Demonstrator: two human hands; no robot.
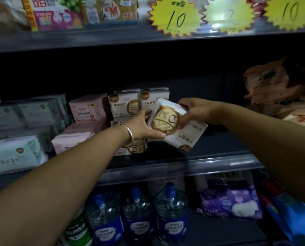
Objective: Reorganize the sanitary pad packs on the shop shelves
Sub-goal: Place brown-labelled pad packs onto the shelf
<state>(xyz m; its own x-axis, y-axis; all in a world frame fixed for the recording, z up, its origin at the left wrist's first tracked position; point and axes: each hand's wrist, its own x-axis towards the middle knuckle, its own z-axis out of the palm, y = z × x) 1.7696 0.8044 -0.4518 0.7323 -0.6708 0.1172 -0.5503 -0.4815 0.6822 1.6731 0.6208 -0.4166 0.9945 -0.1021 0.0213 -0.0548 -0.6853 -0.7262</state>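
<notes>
A white and gold pad pack (176, 125) is held tilted and upside down in front of the middle shelf. My right hand (192, 110) grips its upper right edge, and my left hand (144, 125), with a silver bangle at the wrist, holds its lower left edge between thumb and fingers. Behind it, matching white and gold packs (123, 103) stand stacked on the shelf. To their left are pink packs (88, 108) and pale green packs (17, 153).
The middle shelf's front rail (174, 166) runs below my hands, with dark bare shelf floor to the right of the stack. Orange packs (276, 89) are piled at the far right. Water jugs (171, 210) and a purple pack (231, 201) sit on the lower shelf. Yellow price tags (174, 16) hang above.
</notes>
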